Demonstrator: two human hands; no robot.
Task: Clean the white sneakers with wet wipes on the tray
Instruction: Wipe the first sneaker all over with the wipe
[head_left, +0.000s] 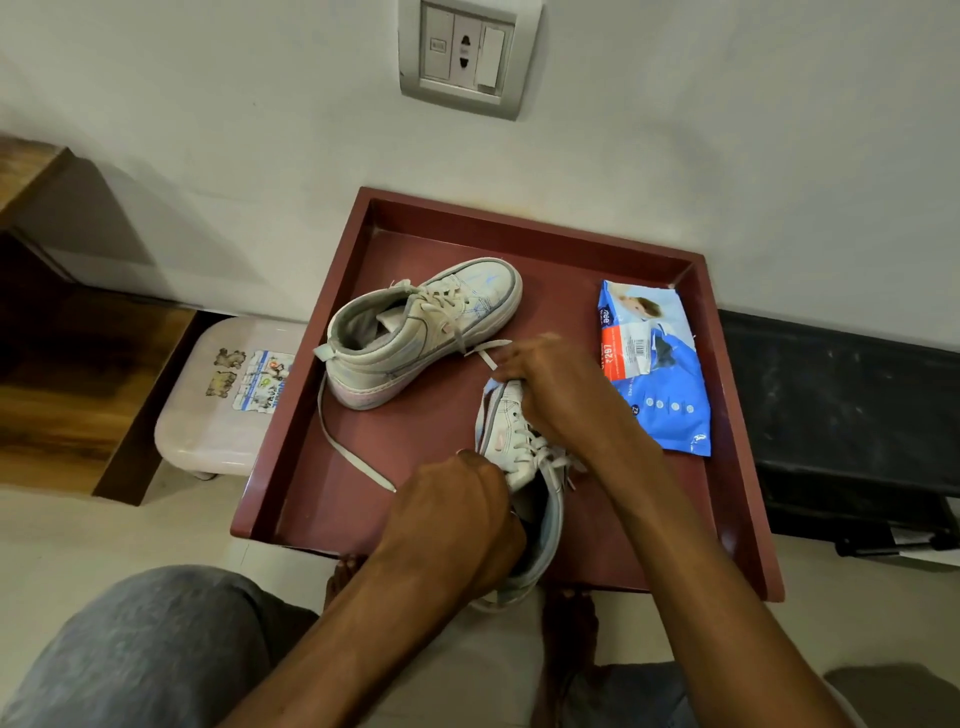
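Observation:
A dark red tray (415, 234) lies on the floor against the wall. One white sneaker (415, 332) rests on its side at the tray's back left, a loose lace trailing toward me. A second white sneaker (511, 441) is held up over the tray's front edge. My left hand (457, 525) grips its heel and collar. My right hand (550, 384) presses a pale wet wipe (491, 387) onto its toe; most of the wipe is hidden under the fingers. A blue wet wipes pack (660, 364) lies flat on the tray's right side.
A pale plastic stool (223, 395) stands left of the tray, beside a wooden cabinet (67, 374). A black object (852, 415) sits on the floor at right. A wall socket (467, 52) is above. My knees and bare feet are at the tray's front edge.

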